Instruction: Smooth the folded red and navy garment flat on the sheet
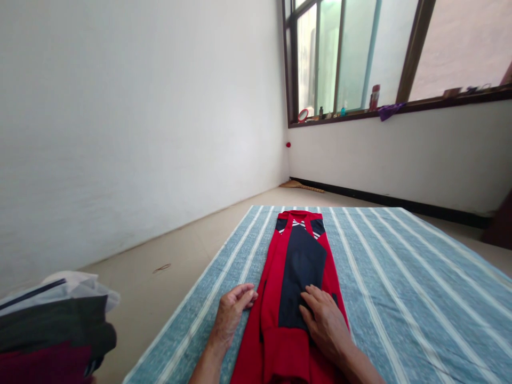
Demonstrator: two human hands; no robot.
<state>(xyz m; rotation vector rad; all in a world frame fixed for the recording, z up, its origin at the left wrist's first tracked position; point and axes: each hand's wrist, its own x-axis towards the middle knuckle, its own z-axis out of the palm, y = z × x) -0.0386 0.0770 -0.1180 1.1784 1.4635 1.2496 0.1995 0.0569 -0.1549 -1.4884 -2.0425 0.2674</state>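
**Both hands flat on the folded red garment**

Here's the red and navy knit garment (298, 277), folded into a long narrow strip on the blue-and-white striped cloth (400, 277) spread over the floor. Its long axis runs straight away from the person, collar at the far end, hem nearest the body. The right hand (326, 320) lies open, palm down on the navy panel near the hem, gripping nothing. The left hand (232, 312) rests just beside the garment's left edge, fingers loosely curled on the cloth, fingertips touching the red sleeve, also empty. The right hand is the one squarely on the fabric. At far left sits a stack of dark folded clothes (52, 336).
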